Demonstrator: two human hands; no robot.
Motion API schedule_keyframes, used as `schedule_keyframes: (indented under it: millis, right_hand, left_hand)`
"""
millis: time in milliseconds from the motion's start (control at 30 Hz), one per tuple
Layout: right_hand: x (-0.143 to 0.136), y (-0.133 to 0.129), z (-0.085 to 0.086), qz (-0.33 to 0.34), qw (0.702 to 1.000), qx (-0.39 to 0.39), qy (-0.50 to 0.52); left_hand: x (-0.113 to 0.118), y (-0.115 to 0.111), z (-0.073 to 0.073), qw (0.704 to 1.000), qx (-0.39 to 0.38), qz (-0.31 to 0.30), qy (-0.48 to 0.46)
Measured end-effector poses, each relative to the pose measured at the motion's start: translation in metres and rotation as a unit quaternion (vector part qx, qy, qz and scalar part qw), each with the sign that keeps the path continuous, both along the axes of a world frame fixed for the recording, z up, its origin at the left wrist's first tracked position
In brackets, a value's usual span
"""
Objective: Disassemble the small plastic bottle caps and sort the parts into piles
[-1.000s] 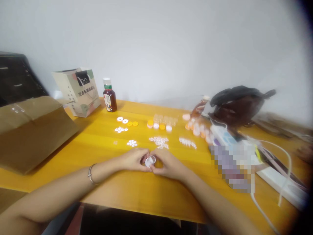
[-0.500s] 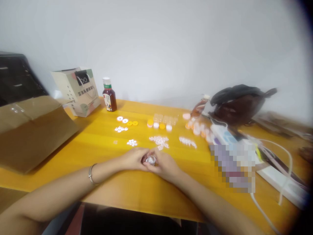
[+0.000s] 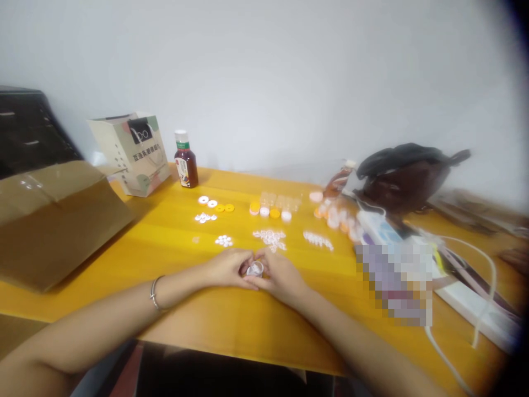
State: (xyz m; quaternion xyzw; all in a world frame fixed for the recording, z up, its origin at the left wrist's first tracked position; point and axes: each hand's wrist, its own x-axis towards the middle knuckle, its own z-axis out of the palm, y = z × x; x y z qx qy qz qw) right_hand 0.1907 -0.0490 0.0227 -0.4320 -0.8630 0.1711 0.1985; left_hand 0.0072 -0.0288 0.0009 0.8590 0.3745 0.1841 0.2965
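My left hand and my right hand meet over the near part of the table, fingertips close together. Between them is a small clear round container with something whitish inside. Fingers of both hands are closed around its sides, and its round opening faces up toward me. Its lower part is hidden by the fingers. Just beyond the hands lie a cluster of small white discs, a group of clear-and-white ring pieces and a row of similar small pieces.
Farther back are white and yellow caps, clear cups and a pile of capped pieces. A dark drink bottle, a paper bag and a cardboard box stand left. A power strip with cables lies right.
Both hands stay in nearly the same place around the clear container. Its round opening shows a little more plainly now. The table things have not moved.
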Motion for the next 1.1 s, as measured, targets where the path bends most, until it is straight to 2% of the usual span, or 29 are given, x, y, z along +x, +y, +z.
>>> schedule_keyframes:
  millis: [67, 200, 300, 433, 667, 867, 933, 1100]
  right_hand:
    - [0.0002, -0.0013, 0.0019, 0.022, 1.0, -0.01, 0.0]
    - [0.0031, -0.0027, 0.0078, 0.064, 0.997, 0.032, 0.021]
    - [0.0027, -0.0018, 0.0065, 0.029, 0.998, 0.052, 0.029]
    - [-0.0008, -0.0007, 0.0007, 0.003, 1.0, 0.015, 0.009]
    - [0.0021, -0.0012, 0.0085, 0.088, 0.996, 0.018, 0.029]
    - [-0.0014, -0.0014, 0.0029, -0.006, 1.0, 0.007, 0.007]
    - [-0.0028, -0.0017, 0.0009, -0.011, 1.0, -0.003, -0.006]
    - [0.0004, -0.0019, 0.0067, 0.069, 0.998, 0.016, 0.0]
  left_hand:
    - [-0.0005, -0.0004, 0.0006, 1.0, 0.003, -0.017, -0.009]
    - [-0.0012, 0.0007, -0.0002, 0.999, 0.011, -0.03, -0.017]
    - [-0.0006, 0.0015, -0.0012, 1.0, 0.01, -0.014, -0.007]
    - [0.0009, -0.0001, -0.0001, 1.0, 0.0, -0.007, -0.009]
    - [-0.0006, -0.0005, -0.0002, 0.999, -0.001, -0.016, -0.029]
    - [0.0009, 0.0003, 0.0001, 1.0, 0.013, -0.007, 0.001]
    - [0.0012, 0.0001, -0.0008, 1.0, 0.013, -0.011, -0.001]
    - [-0.0004, 0.0011, -0.0042, 1.0, 0.016, -0.015, -0.001]
